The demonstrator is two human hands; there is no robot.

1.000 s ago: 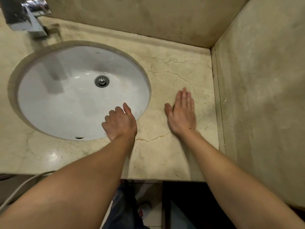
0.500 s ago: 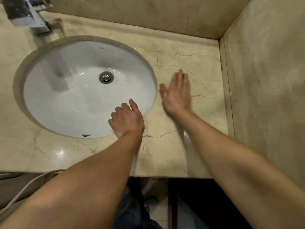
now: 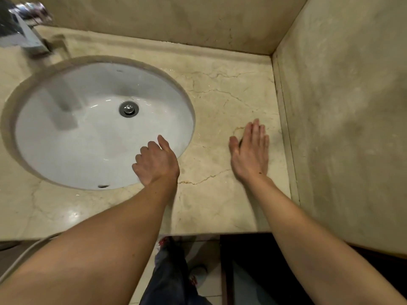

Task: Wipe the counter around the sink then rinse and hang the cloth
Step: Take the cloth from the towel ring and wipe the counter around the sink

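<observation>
Fingers (image 3: 256, 133) of the right hand (image 3: 251, 153) are extended, close together and laid flat, palm down, on the marble worktop (image 3: 220, 102) to the right of the sink (image 3: 66, 150); they grip nothing. A small dark patch shows at the gap between thumb and forefinger; whether it is cloth or shadow cannot be told. No cloth is otherwise identifiable in the head view.

Left hand (image 3: 156, 164) rests at the sink's near right rim, fingers curled loosely inward over the basin edge, thumb pointing forward. Whether anything lies beneath the curled fingers cannot be told.

Sink is a white oval basin set under the worktop, with a metal drain (image 3: 128, 109) near its centre and an overflow slot at the near edge. A chrome faucet (image 3: 24, 34), blurred, stands at the far left corner. The worktop is beige, veined with cracks, and shows wet glints near the sink's far rim. It butts against a back wall (image 3: 176, 20) and a side wall (image 3: 341, 117) on the right, just beside the right hand. Both forearms reach in from the near edge.
</observation>
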